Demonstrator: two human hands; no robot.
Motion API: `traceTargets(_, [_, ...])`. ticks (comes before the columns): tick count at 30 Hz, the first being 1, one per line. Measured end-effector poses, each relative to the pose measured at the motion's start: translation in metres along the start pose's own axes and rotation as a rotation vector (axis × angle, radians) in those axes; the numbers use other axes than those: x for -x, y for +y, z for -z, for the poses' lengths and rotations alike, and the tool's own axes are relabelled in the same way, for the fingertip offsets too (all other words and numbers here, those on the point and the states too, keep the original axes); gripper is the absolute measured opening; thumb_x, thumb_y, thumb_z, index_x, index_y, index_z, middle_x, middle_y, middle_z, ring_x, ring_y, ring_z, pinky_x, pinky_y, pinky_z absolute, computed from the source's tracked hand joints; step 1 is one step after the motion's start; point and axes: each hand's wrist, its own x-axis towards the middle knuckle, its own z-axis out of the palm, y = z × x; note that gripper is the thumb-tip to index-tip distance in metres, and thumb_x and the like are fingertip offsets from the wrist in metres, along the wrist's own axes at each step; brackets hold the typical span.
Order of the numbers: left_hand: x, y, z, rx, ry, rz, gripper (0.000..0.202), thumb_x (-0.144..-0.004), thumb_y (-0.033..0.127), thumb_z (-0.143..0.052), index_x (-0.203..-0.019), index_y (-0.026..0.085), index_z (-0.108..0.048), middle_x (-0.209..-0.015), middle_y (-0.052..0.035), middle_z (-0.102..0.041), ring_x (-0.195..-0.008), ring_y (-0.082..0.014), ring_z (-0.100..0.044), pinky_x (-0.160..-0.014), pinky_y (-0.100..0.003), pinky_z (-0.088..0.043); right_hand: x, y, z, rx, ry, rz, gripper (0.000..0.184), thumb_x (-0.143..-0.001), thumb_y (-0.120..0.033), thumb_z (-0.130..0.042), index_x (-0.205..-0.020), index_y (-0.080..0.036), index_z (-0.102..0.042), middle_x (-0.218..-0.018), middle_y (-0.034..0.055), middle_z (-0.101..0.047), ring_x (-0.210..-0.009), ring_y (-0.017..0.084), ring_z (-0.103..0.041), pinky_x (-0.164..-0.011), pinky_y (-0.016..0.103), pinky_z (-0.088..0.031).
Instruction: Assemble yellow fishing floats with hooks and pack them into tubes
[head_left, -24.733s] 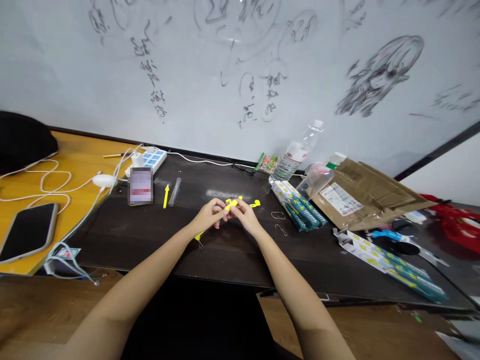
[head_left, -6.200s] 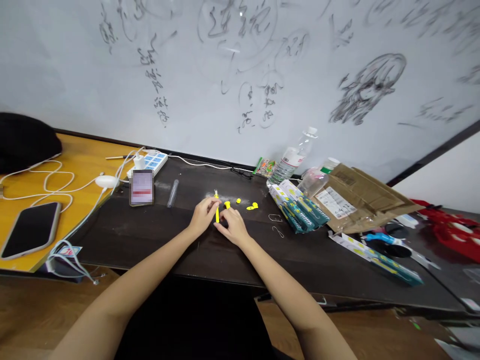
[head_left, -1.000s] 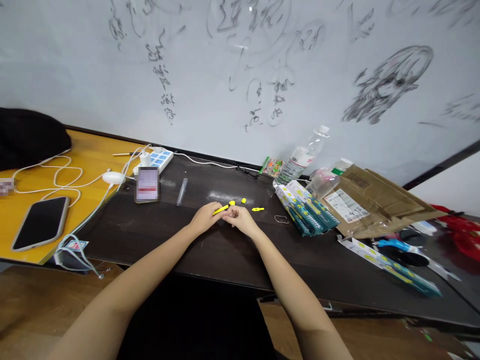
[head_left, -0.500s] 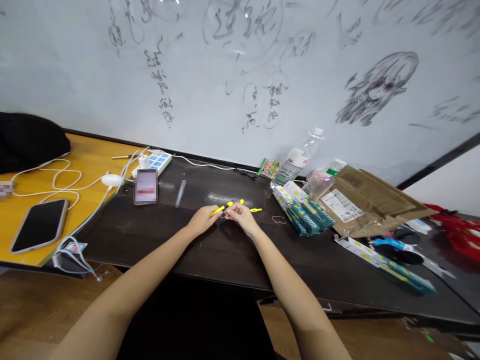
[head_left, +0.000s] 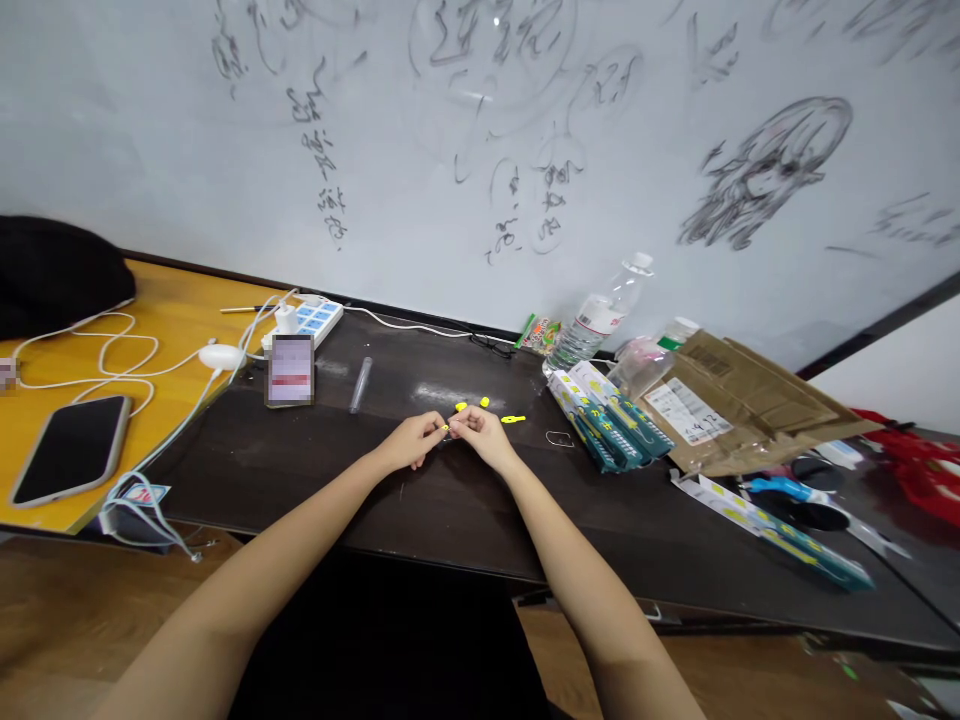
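Observation:
My left hand pinches a small yellow piece, mostly hidden by the fingers. Close against it, my right hand is closed in a pinch at the same spot; what its fingertips hold is too small to make out. Just beyond the right hand lie two small yellow knobs. A flat yellow part rests to its right, and a thin pale wire loop lies farther right on the dark table. A clear tube sits to the left, beyond my left hand.
Green-and-white boxes, a water bottle and a brown paper parcel stand on the right. At the left are a power strip, a small screen, white cables and a phone. A whiteboard rises behind.
My left hand has turned and its fingers have curled; the yellow stick that stuck out from it is now mostly hidden. The right hand stays nearly in place.

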Motion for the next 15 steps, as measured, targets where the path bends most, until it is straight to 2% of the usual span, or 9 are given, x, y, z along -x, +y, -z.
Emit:
traceTargets(3, [0.002,0.003,0.001,-0.045,0.009,-0.016,0.031,-0.088,0.048,-0.04,-0.089,0.02,-0.051,-0.054,0.0069,-0.048,-0.032,-0.0082,-0.047,-0.035,-0.017,-0.034,0.001,0.0,0.0,0.005,-0.02,-0.013,0.028,-0.069,-0.044,-0.072,-0.076,-0.018,-0.064,-0.068,0.0007,-0.065,-0.063,0.014,-0.06,-0.066,0.03,-0.051])
traceTargets(6, [0.004,0.007,0.002,-0.193,0.031,-0.052,0.028,-0.088,0.045,-0.042,-0.084,0.019,-0.053,-0.052,0.0064,-0.049,-0.034,-0.008,-0.048,-0.042,-0.018,-0.035,0.001,0.001,-0.003,0.018,-0.025,-0.023,0.029,-0.068,-0.044,-0.072,-0.076,-0.017,-0.065,-0.07,0.0014,-0.066,-0.062,0.014,-0.061,-0.066,0.03,-0.051])
traceTargets(11, [0.002,0.009,0.002,-0.534,0.183,-0.138,0.021,-0.085,0.034,-0.048,-0.073,0.018,-0.055,-0.059,0.0007,-0.056,-0.05,-0.0112,-0.052,-0.051,-0.022,-0.028,0.002,0.006,-0.013,-0.056,0.021,-0.048,0.032,-0.068,-0.047,-0.072,-0.079,-0.019,-0.062,-0.068,0.0,-0.063,-0.061,0.013,-0.061,-0.066,0.03,-0.052])
traceTargets(15, [-0.001,0.006,0.002,-0.568,0.207,-0.132,0.023,-0.086,0.031,-0.046,-0.071,0.018,-0.057,-0.059,-0.0004,-0.057,-0.052,-0.0119,-0.048,-0.052,-0.023,-0.025,0.002,0.006,-0.018,-0.134,0.025,-0.099,0.036,-0.068,-0.051,-0.071,-0.078,-0.021,-0.053,-0.063,-0.0024,-0.061,-0.058,0.012,-0.059,-0.062,0.029,-0.053])
